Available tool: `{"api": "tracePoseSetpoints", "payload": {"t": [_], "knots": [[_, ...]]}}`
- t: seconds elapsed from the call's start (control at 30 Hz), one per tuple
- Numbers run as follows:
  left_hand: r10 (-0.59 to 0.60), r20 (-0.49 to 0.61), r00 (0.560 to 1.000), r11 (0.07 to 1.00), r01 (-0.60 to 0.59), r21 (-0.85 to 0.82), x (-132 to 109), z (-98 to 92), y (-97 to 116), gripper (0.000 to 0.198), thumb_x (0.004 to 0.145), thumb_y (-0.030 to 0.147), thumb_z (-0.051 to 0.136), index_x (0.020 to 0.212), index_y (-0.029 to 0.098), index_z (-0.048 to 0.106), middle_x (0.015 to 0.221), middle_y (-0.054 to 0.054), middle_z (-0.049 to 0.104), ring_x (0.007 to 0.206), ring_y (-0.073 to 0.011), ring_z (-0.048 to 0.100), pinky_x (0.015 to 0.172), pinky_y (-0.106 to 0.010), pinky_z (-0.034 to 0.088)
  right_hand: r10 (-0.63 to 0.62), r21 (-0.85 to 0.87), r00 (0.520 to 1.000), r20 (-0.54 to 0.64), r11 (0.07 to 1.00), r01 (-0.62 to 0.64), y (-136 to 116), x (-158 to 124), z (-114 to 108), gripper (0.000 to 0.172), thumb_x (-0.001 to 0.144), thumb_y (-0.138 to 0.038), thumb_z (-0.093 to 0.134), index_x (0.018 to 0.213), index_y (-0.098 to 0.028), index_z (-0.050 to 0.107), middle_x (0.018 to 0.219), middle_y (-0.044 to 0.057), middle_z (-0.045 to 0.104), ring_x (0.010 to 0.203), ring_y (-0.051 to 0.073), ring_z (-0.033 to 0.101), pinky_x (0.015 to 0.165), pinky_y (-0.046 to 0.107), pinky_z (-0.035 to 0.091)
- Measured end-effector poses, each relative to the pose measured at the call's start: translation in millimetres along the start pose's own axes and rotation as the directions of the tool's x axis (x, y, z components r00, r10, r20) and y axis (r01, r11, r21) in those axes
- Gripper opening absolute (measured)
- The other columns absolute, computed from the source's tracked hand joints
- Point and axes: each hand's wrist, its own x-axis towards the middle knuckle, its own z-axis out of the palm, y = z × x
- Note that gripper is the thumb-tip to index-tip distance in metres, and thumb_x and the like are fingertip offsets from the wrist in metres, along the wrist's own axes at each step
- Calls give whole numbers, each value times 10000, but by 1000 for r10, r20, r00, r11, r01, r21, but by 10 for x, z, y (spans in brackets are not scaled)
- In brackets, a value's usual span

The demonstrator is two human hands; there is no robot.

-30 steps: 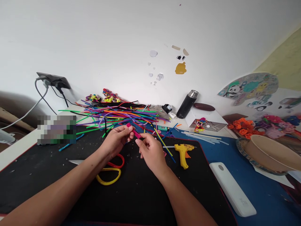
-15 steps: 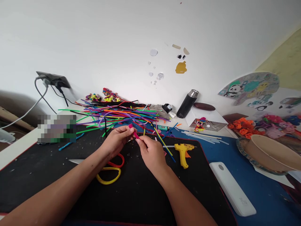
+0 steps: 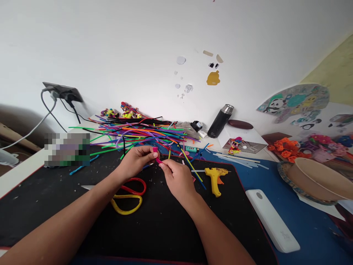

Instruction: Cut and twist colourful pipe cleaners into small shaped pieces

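Observation:
Above the black mat [image 3: 165, 228], a short bundle of magenta pipe cleaner [image 3: 159, 160] is held between both hands. My left hand [image 3: 138, 161] pinches its upper end, where a folded tip sticks out past the thumb. Thumb and fingers of my right hand [image 3: 178, 178] grip the strip's lower end. Scissors [image 3: 127, 211] with one red and one yellow handle lie below my left forearm, which covers part of the blades. A yellow hot glue gun [image 3: 215, 180] rests to the right of my right hand.
Many coloured pipe cleaners [image 3: 138, 132] are heaped along the back. A black thermos [image 3: 220, 121] leans by the wall. Clear glue sticks [image 3: 234, 159], a white oblong case [image 3: 271, 221] and a beige bowl [image 3: 322, 180] are at right. Left, a wall socket [image 3: 63, 92] has cables plugged in.
The magenta strip is now bent at its upper end rather than straight between the hands. My left hand has shifted slightly; both hands keep their hold.

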Motion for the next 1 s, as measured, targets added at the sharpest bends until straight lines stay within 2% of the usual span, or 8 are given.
{"api": "tracePoseSetpoints", "payload": {"t": [0.23, 0.4, 0.63, 1.0], "knots": [[-26, 86, 996, 991, 14, 134, 9, -37, -43, 473, 851, 608, 751, 731, 152, 711, 633, 3, 606, 607, -133, 527, 598, -242, 417, 9, 25, 999, -40, 1000, -8, 10, 22, -48, 228, 1064, -321, 589, 982, -224, 778, 832, 31, 792, 759, 210, 730, 679, 283, 410], [-85, 195, 977, 995, 72, 71, 4, 0, -60, 439, 822, 581, 795, 739, 154, 739, 655, -10, 648, 602, -130, 562, 600, -239, 472, 25, 39, 999, -38, 999, -24, 0, 37, -75, 227, 1055, -324, 603, 955, -215, 775, 773, 28, 771, 690, 191, 711, 649, 270, 417], [-166, 307, 937, 982, 186, -35, -1, -19, -42, 464, 811, 598, 819, 776, 137, 786, 715, -61, 728, 595, -130, 613, 580, -235, 522, 115, 183, 993, 2, 976, -113, -24, 31, -109, 268, 1057, -372, 581, 931, -226, 766, 618, -10, 680, 553, 154, 659, 590, 235, 448], [-236, 314, 920, 955, 279, -102, -49, 49, 15, 407, 725, 528, 904, 733, 146, 762, 687, -68, 730, 535, -139, 622, 471, -218, 483, 169, 388, 983, 76, 903, -186, -5, 35, -101, 309, 1026, -473, 605, 856, -225, 676, 603, -28, 619, 509, 140, 605, 537, 244, 449]]}}
